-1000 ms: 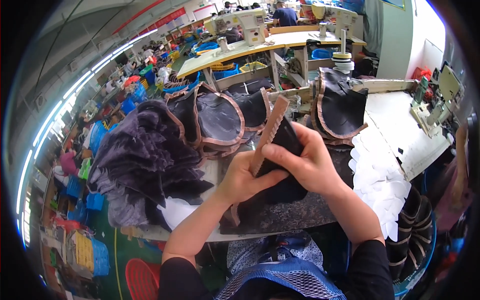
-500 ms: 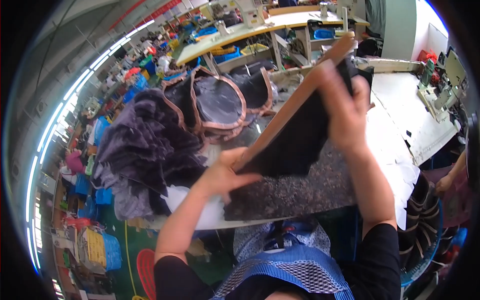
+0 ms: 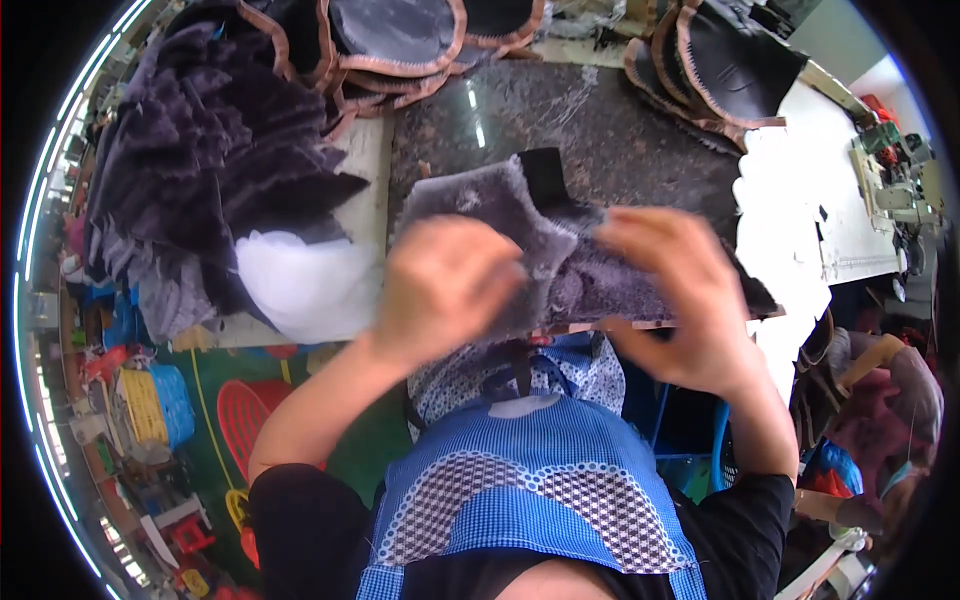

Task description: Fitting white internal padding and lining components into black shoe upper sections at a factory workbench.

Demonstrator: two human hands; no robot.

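A grey-purple plush piece (image 3: 605, 288) with a black part (image 3: 543, 180) at its far end lies on the dark speckled board (image 3: 500, 120) at the table's near edge. Brown trim shows along its near side. My left hand (image 3: 450, 285), smeared by motion, is over the left part of the plush with its fingers curled in; what they pinch, if anything, is hidden. Over the right part hovers my right hand (image 3: 690, 300), also blurred. Its fingers are stretched and its thumb stands apart, with nothing seen between them.
Dark purple plush pieces (image 3: 220, 170) heap at the left, beside a white sheet-like bundle (image 3: 300, 285). Black pieces with brown edging (image 3: 395, 35) lie at the back, and more are stacked (image 3: 735, 70) at back right. A red chair (image 3: 245, 415) stands below left; another person (image 3: 890, 390) is at right.
The brown-edged black piece, held up slantwise before, has come down onto the board with plush showing on top. Both hands have lowered toward me, and the right one has let go. The view has tipped downward.
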